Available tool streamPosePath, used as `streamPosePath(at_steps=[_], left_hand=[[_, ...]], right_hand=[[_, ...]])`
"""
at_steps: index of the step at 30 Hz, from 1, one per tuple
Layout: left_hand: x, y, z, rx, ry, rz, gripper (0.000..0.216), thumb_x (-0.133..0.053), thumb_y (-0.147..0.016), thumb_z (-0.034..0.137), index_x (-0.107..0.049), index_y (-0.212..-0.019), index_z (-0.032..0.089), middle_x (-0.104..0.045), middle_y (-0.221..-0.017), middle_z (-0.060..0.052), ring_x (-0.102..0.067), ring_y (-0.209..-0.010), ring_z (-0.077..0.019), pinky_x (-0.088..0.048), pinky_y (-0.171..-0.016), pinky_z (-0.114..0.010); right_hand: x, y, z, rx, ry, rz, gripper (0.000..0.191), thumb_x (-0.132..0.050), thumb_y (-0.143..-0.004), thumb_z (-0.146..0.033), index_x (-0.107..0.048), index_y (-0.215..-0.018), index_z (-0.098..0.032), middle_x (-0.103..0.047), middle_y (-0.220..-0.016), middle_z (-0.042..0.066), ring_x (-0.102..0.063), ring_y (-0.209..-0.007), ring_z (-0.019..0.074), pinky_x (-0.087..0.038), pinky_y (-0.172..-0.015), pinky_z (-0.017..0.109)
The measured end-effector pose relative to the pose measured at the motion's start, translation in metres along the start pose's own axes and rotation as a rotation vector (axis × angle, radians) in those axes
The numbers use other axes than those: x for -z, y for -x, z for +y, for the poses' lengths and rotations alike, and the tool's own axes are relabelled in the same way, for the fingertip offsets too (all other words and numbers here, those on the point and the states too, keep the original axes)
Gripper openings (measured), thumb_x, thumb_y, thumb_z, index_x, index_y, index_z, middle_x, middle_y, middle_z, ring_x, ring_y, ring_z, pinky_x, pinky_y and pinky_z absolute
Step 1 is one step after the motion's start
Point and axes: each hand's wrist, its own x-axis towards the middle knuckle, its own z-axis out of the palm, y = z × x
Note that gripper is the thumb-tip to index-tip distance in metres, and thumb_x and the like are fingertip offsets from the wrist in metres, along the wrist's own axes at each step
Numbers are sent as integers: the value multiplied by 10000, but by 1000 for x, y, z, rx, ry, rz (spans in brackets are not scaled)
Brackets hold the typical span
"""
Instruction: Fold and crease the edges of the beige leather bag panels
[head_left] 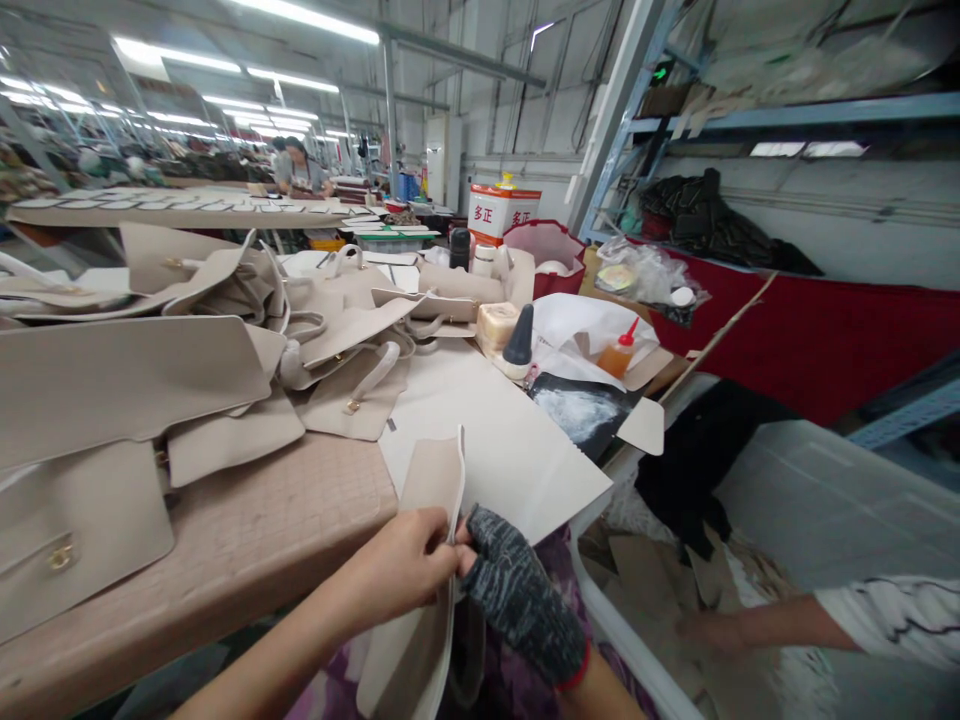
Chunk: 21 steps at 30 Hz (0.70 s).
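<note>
A beige leather panel point(429, 490) stands on edge at the table's near edge, running down toward my lap. My bare left hand point(405, 562) pinches its left face, fingers closed on it. My right hand point(517, 600), in a dark knitted glove, grips the same panel from the right side. Just behind the panel a large beige card sheet point(495, 440) lies flat on the table. The panel's lower part is hidden behind my arms.
Piled beige bag pieces point(225, 340) with gold clasps fill the table's left. A black-tipped glue bottle point(519, 342), an orange squeeze bottle point(618, 355) and a red bin point(551, 250) stand farther back. Another person's hand point(712, 630) reaches into a white crate point(832, 500) at right.
</note>
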Motion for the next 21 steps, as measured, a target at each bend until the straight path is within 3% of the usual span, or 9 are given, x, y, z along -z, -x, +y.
streamPosePath(at_steps=[7, 13, 21], left_hand=[[4, 3, 0, 20, 174, -93, 137, -423, -733, 297, -447, -668, 178, -517, -503, 30, -563, -501, -146, -414, -449, -213], [9, 6, 3, -4, 218, -161, 388, -395, -804, 533, -462, -705, 164, -487, -504, 35, -508, -450, -117, -407, -423, -204], [7, 10, -3, -35, 164, -137, 285, -383, -823, 433, -461, -728, 175, -511, -551, 25, -522, -493, -122, -428, -434, -204]], right_hand=[[6, -1, -7, -43, -87, -11, 88, -474, -750, -207, -474, -662, -199, -540, -630, -18, -519, -599, 112, -455, -594, 211], [8, 1, -3, 9, 73, 29, 89, -439, -770, -253, -490, -733, -190, -562, -709, 33, -544, -659, 152, -472, -660, 277], [1, 4, -6, 15, 90, 75, 90, -420, -778, -251, -474, -732, -197, -570, -702, 28, -552, -647, 152, -487, -646, 278]])
